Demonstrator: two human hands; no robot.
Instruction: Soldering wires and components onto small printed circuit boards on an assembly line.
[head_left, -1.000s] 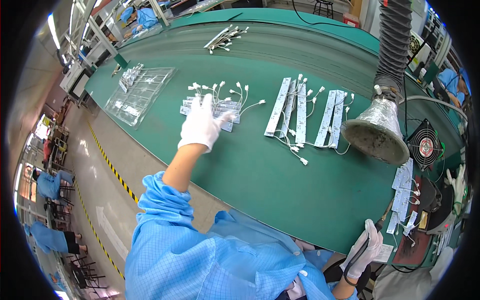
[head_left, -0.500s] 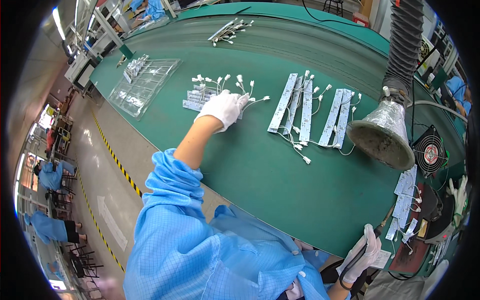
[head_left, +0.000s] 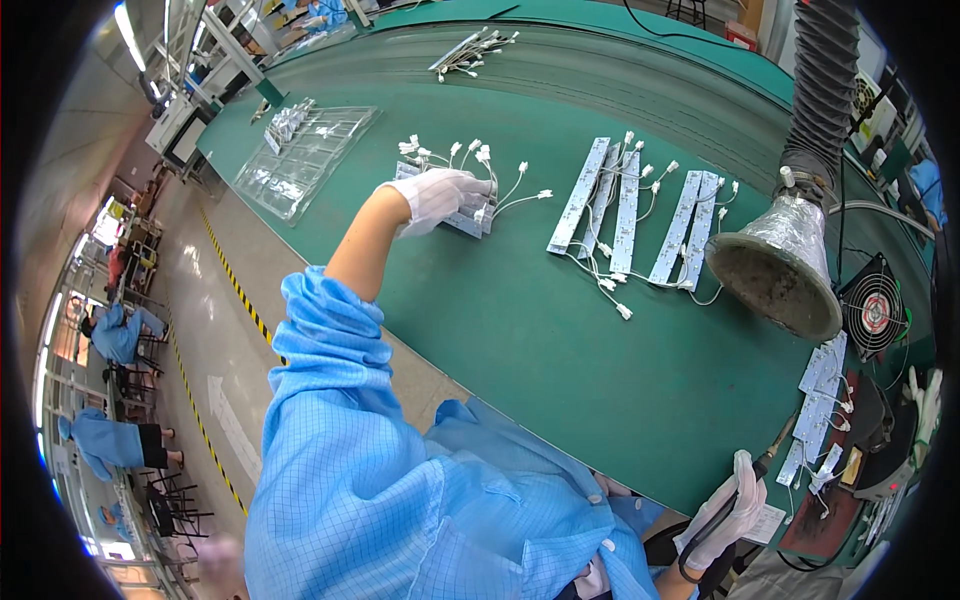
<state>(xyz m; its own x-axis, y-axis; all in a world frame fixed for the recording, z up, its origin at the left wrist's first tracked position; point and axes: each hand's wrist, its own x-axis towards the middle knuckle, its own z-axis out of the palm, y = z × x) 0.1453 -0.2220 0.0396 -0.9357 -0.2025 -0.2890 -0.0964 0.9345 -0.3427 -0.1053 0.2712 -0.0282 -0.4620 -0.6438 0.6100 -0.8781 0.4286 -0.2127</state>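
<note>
Now the left hand [head_left: 440,198], in a white glove, lies on a short stack of white LED strip boards [head_left: 462,215] at the far left of the green conveyor belt [head_left: 520,330], its fingers curled over the top of the stack and closed on it. A second ago that hand was further left and nearer, spread flat over the same boards; since then the arm has stretched out and the hand has moved with the stack toward the right, so the boards now sit closer to the laid-out LED strips [head_left: 625,210] in the middle of the belt. Judging by that, the stack is being gathered and slid along rather than lifted; its white connector leads [head_left: 470,155] fan out on the far side of the hand.

Meanwhile the right hand [head_left: 725,515], also gloved, stays low at the near right edge, fingers wrapped around a dark soldering iron handle [head_left: 745,485], much as it was before. A silver fume extraction hood [head_left: 775,270] hangs over the right of the belt, and a clear plastic tray [head_left: 305,155] rests well apart at the far left.
</note>
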